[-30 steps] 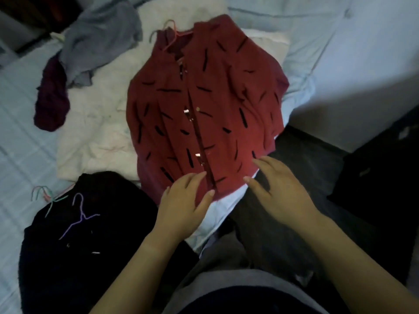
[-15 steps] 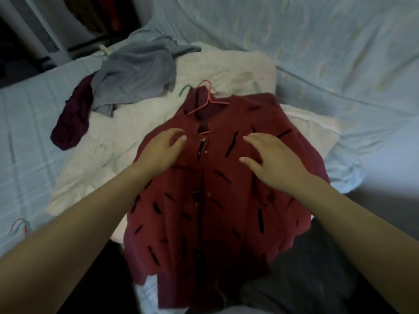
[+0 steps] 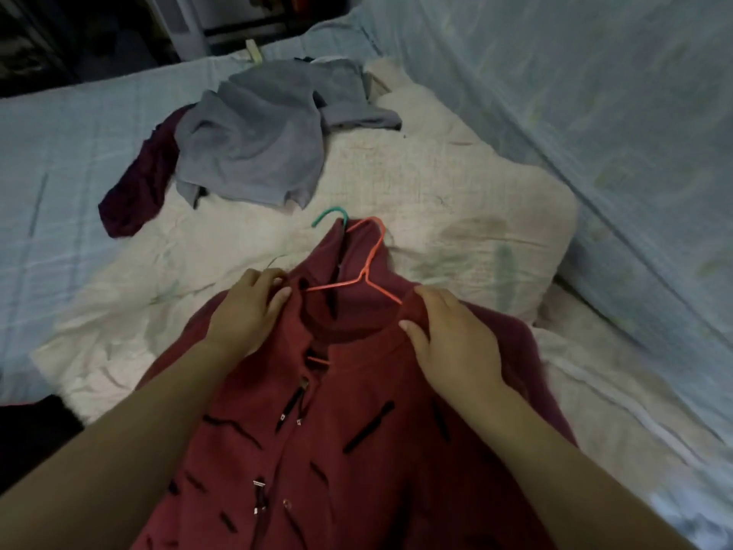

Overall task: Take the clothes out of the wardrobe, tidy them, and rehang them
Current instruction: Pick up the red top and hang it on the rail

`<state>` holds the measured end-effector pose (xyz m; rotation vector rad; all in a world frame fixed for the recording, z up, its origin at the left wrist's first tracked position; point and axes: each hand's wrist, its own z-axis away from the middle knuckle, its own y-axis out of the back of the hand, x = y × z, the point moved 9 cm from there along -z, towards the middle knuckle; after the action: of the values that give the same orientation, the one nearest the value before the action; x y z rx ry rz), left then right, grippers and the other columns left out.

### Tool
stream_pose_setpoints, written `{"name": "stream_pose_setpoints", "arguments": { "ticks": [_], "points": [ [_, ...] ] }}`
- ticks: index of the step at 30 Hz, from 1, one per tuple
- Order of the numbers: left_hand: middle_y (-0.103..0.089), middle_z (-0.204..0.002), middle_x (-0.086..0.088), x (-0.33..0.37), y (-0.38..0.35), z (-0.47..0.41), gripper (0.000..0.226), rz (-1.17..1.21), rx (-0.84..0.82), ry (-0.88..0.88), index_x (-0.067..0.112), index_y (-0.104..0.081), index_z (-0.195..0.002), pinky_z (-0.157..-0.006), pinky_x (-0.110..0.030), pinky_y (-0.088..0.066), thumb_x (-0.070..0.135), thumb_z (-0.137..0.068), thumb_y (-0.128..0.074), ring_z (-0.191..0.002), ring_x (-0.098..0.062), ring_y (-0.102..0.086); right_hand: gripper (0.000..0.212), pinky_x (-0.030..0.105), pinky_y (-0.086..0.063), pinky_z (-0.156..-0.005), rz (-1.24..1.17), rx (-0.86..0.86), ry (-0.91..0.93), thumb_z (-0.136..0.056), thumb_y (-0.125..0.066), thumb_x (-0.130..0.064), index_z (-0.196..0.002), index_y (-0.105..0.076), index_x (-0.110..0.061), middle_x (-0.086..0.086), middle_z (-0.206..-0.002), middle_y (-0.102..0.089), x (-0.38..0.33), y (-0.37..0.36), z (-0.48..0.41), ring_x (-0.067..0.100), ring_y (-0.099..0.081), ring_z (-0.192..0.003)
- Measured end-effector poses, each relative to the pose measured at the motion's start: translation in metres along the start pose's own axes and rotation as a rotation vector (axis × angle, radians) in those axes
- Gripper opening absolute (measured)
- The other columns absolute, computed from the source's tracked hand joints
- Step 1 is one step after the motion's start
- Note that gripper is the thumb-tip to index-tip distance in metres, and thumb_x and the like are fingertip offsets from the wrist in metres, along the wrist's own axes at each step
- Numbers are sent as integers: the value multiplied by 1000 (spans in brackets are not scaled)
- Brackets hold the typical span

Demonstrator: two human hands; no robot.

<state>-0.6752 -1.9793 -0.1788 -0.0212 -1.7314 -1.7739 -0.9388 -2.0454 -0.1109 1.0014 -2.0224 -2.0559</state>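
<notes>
Both left hand (image 3: 248,311) and right hand (image 3: 456,347) are now closing fingers (image 3: 279,298) on the shirt (image 3: 357,391) collar (up from its hem), probably seating the hanger (image 3: 363,277) for rehanging.

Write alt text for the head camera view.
The left hand and right hand grip the shoulders of a red shirt with black dashes, laid on a cream blanket with an orange hanger in its neck. A grey garment and a maroon garment lie crumpled beyond.

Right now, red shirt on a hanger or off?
On: the orange hanger runs inside the neck of the red shirt, hook poking out above.
</notes>
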Motion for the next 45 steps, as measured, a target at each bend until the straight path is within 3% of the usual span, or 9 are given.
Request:
{"name": "stream_pose_setpoints", "arguments": {
  "ticks": [5, 13, 17, 23, 26, 33, 37, 41, 45],
  "points": [
    [-56, -90, -9, -17, -4, 28, 62, -171, -35, 4, 12, -57, -100, -76, -45, -47, 63, -85, -25, -88, -33, -56, 34, 37, -51, -62, -77, -37, 66, -88, -61, -31, -119, -60, -17, 3, -110, -64, -6, -15, -9, 28, -66, -88],
    [-62, -81, 2, -18, 89, 108, 47, -33, 255, 87, 24, -61, -91, -67, -36, -46, 62, -85, -33, -77, -19, -57, 23, 22, -41, -64, -280, -28, 173, -91, -58, -30, -113, -64, -29, -9, -97, -63, -53, 8, 10, 11, -60, -75],
    [-62, -80, 5, -41, 137, 206, 45, 15, 372, 211, 29, -63, -87, -67, -34, -47, 65, -80, -37, -78, -16, -59, 22, 27, -48, -70, -388, -77, 325, -87, -63, -27, -109, -66, -29, -11, -100, -65, -126, 15, 45, 12, -63, -84],
    [-70, -86, 4, -82, 168, 377, 49, 48, 656, 427, 25, -69, -86, -69, -30, -48, 65, -75, -44, -82, -20, -66, 20, 24, -43, -78, -430, -87, 557, -84, -67, -28, -104, -70, -25, -4, -97, -69, -229, 15, 122, 14, -62, -88],
    [-67, -92, 2, -87, 182, 386, 40, -1, 637, 417, 25, -66, -93, -71, -34, -48, 60, -84, -48, -90, -22, -63, 21, 29, -45, -84, -442, -47, 521, -83, -69, -22, -103, -71, -19, 3, -103, -71, -249, 19, 123, 23, -65, -96],
    [-67, -90, 6, -95, 181, 415, 27, 157, 788, 434, 24, -67, -90, -71, -30, -43, 50, -83, -62, -86, -16, -61, 21, 36, -50, -77, -466, 45, 569, -83, -69, -20, -104, -71, -17, 1, -100, -69, -258, 44, 158, 23, -64, -81],
    [-67, -81, 8, -106, 174, 453, 22, 261, 871, 468, 21, -68, -81, -72, -29, -45, 43, -79, -70, -80, -15, -62, 21, 27, -47, -84, -487, 22, 675, -83, -69, -23, -104, -71, -20, -1, -98, -70, -274, 43, 183, 16, -64, -91],
    [-65, -80, 9, -116, 198, 520, 30, 230, 1025, 514, 24, -67, -81, -73, -27, -46, 53, -76, -59, -78, -12, -61, 22, 20, -46, -85, -583, -4, 777, -83, -65, -27, -103, -71, -19, -4, -97, -70, -326, 43, 212, 10, -64, -92],
    [-61, -77, 17, -143, 226, 590, 14, 253, 1096, 644, 33, -60, -79, -73, -24, -41, 43, -81, -69, -81, -7, -58, 21, 25, -48, -81, -644, -31, 923, -84, -66, -28, -104, -70, -22, -6, -96, -69, -403, 47, 249, 10, -64, -90]
  ]
}}
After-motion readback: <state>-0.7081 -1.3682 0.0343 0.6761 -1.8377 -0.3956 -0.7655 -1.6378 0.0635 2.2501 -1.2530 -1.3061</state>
